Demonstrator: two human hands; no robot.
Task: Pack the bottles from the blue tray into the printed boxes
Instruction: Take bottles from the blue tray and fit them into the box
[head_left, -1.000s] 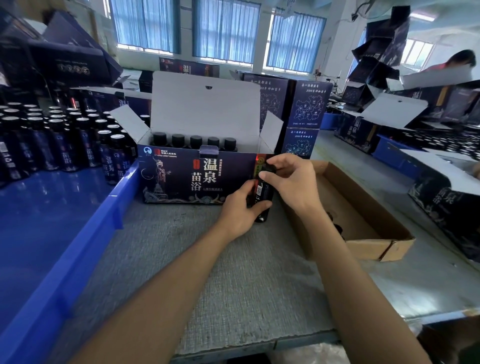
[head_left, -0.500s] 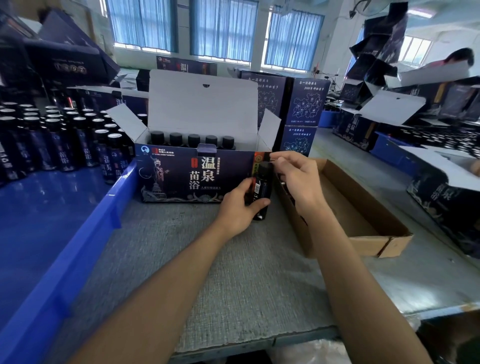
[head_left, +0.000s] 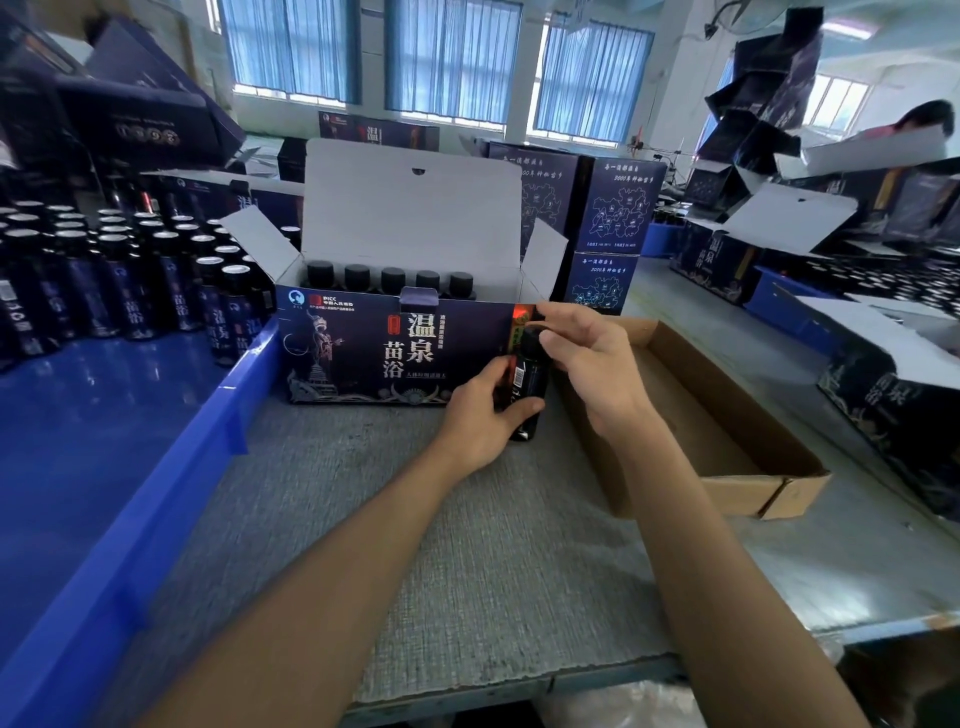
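Observation:
An open printed box (head_left: 395, 353) stands on the grey mat, its white lid up, with a row of several black-capped bottles (head_left: 392, 278) inside along the back. In front of the box's right end, my left hand (head_left: 480, 421) grips a dark bottle (head_left: 527, 382) around its lower body. My right hand (head_left: 587, 358) pinches the bottle's top with fingertips. The blue tray (head_left: 156, 493) lies at the left, with many dark bottles (head_left: 130, 280) standing at its far end.
An open brown cardboard tray (head_left: 727, 431) sits right of my hands. Stacked printed boxes (head_left: 608, 228) stand behind the open box, and more open boxes (head_left: 893, 395) fill the right side. A person is at the far right. The table's front edge is near.
The bottle stays upright at the box's right end. My right hand has slid from covering the bottle to pinching just its top; my left hand keeps its grip.

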